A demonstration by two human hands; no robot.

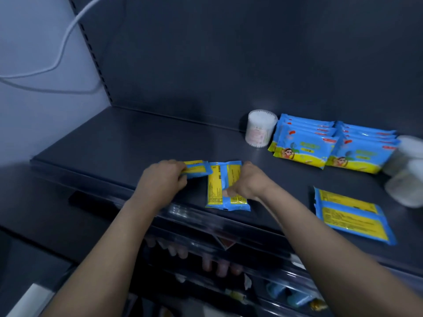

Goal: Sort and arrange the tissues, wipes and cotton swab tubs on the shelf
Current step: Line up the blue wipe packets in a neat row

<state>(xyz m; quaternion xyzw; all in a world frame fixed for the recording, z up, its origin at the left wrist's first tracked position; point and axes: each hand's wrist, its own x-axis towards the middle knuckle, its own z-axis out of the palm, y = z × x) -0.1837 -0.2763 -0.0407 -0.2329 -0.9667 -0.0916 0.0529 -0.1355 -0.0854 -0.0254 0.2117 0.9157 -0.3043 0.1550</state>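
Note:
On the dark shelf (119,138), my left hand (163,178) grips a blue and yellow wipes pack (198,169) by its left end. My right hand (247,181) holds a second wipes pack (225,186) that lies back side up near the front edge, thumb on top. Another pack (350,216) lies flat, back side up, at the front right. Two leaning rows of wipes packs (304,143) (361,154) stand at the back right. A clear cotton swab tub (261,131) stands upright left of those rows.
Blurred white tubs (405,172) sit at the right edge. A white cable (61,51) hangs on the wall to the left. The shelf's glossy front rail (206,223) runs below my hands, with a lower shelf of small items (293,296) under it.

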